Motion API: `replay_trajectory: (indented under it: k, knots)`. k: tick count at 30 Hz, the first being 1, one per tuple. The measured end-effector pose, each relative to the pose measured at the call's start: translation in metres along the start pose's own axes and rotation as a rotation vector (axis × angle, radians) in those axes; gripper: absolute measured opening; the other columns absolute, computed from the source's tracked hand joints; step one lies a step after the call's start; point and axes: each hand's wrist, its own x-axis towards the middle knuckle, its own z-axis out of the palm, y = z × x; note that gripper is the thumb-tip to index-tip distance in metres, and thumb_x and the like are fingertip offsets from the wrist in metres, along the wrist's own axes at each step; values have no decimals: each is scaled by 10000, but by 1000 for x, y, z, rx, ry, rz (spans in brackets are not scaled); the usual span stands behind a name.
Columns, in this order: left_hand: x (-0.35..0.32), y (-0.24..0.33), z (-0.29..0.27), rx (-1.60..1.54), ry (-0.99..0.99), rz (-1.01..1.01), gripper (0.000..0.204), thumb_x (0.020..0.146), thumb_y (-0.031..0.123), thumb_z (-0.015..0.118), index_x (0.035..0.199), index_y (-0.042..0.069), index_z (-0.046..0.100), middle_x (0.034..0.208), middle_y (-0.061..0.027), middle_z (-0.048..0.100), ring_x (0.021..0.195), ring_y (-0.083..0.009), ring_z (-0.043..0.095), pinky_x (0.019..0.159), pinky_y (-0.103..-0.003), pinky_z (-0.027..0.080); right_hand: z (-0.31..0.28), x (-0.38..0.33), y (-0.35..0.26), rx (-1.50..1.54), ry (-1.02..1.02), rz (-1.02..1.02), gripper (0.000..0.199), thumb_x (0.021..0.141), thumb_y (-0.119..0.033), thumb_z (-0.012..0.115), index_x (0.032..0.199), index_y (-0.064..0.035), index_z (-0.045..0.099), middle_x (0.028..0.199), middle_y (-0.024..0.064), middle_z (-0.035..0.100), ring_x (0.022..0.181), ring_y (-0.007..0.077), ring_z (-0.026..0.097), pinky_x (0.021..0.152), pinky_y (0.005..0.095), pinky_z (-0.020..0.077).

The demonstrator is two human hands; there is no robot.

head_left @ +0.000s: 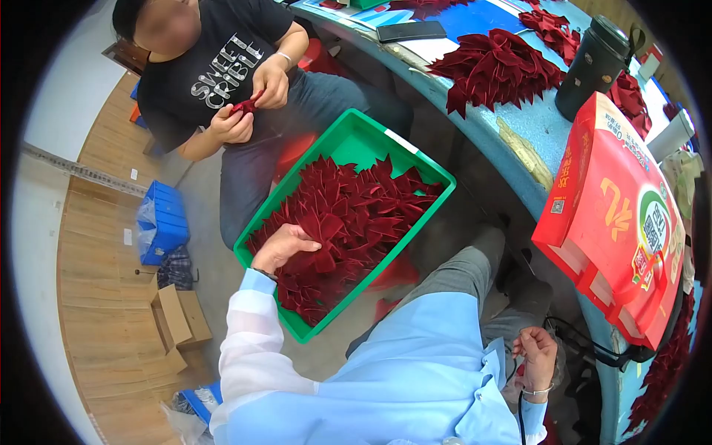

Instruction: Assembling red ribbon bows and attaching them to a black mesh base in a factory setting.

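Wood-grain wall panelling [100,282] stands to the far left of a green, rectangular, high-walled plastic tray [360,141]. Nearer the tray, on the same side, are a blue rectangular plastic crate [169,226] and an open brown cardboard box [176,317]. Beyond the tray's upper left side sits a co-worker [263,22] in a black short-sleeved T-shirt and dark trousers, both hands raised, with a small dark red scrap [245,107] between the fingertips.

Pointed, velvety, dark red fabric pieces [374,204] occupy most of the tray, heaped in overlapping layers; bare green plastic shows at its upper end. The wearer's left hand [282,248], with a light blue cuff and a translucent white sleeve, reaches over the tray's left wall. Its grip is closed on one dark red petal-shaped piece [324,259] at the top of the heap, inside the tray.

To the upper right of the tray runs a light blue worktop [486,122], bearing a flat black phone [411,31] and a loose dark red mound [500,65] of similar pieces. The wearer's right hand [537,356] is well apart from the tray, to its lower right, with fingers curled; whether its grip encloses anything cannot be told. Farther right of the tray are a black, lidded, cylindrical tumbler [589,70], upright on the worktop, and a large, boxy red bag [586,222] with green and white printing.
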Motion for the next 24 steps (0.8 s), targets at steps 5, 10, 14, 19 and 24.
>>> replay_trajectory:
  k: [5, 10, 14, 19, 24]
  knots:
    - [-19, 29, -18, 543, -110, 14, 139, 619, 40, 737, 708, 70, 634, 581, -25, 575, 612, -119, 556, 558, -294, 443, 2, 3, 4, 8, 13, -5, 117, 870, -105, 592, 885, 11, 588, 709, 75, 613, 570, 120, 551, 531, 235, 456]
    - [-8, 38, -17, 1265, -238, -95, 53, 662, 45, 656, 705, 74, 649, 695, -90, 643, 710, -212, 630, 660, -344, 479, 6, 1, 7, 11, 23, -7, 113, 870, -102, 591, 882, 11, 587, 708, 75, 613, 569, 118, 549, 528, 233, 454]
    - [10, 38, -3, 1487, -206, -55, 77, 716, 70, 589, 744, 78, 661, 778, -117, 663, 809, -278, 643, 803, -449, 450, 6, 5, 9, 21, 33, -10, 113, 870, -104, 589, 884, 8, 585, 705, 70, 611, 565, 115, 547, 521, 227, 451]
    - [38, 31, 25, 1756, -126, 115, 119, 766, 99, 550, 785, 83, 666, 794, -97, 663, 854, -276, 639, 921, -548, 346, -11, 11, -3, 38, 41, -14, 109, 866, -100, 589, 889, 6, 587, 708, 69, 611, 560, 112, 547, 519, 226, 451]
    - [54, 50, 65, 1932, 67, 544, 133, 774, 99, 536, 784, 123, 667, 794, -68, 661, 852, -248, 626, 939, -523, 331, -39, -1, -17, 78, 175, -44, 104, 862, -95, 588, 885, 6, 591, 717, 73, 617, 568, 117, 558, 526, 229, 458]
